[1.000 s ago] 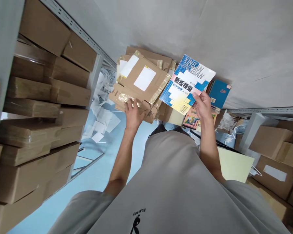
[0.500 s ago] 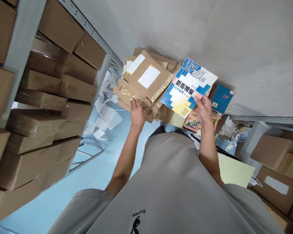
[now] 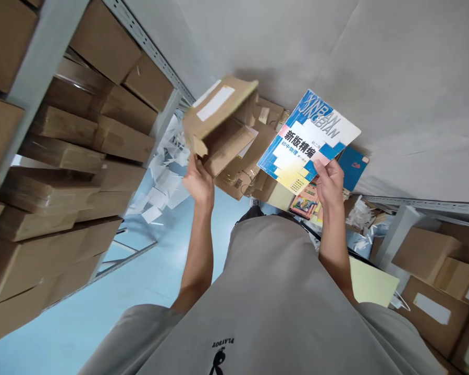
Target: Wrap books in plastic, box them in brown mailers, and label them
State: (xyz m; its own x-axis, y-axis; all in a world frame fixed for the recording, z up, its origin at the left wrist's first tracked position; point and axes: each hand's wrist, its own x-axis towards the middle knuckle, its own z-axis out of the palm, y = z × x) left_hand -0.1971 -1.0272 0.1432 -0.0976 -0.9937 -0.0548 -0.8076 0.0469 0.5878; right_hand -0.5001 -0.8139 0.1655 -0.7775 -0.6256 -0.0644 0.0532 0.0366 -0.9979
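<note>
My left hand (image 3: 198, 179) grips the near corner of a flat cardboard mailer (image 3: 214, 112) with a white label and holds it tilted up above a heap of flattened cardboard packaging (image 3: 242, 156) on the floor. My right hand (image 3: 328, 179) holds a blue, white and yellow booklet (image 3: 307, 140) with Chinese lettering by its lower edge, thumb on the cover. Under the booklet lie a blue book (image 3: 352, 164) and a colourful book (image 3: 307, 200).
Metal shelving (image 3: 42, 67) stacked with brown cartons (image 3: 54, 172) runs along the left. More cartons (image 3: 430, 260) sit on a shelf at the right. White paper scraps (image 3: 160, 182) litter the pale blue floor. A pale yellow sheet (image 3: 371, 284) lies by my right arm. A grey wall is ahead.
My left hand has lifted the labelled cardboard mailer off the heap and tilted it up. The booklet in my right hand has stayed about where it was.
</note>
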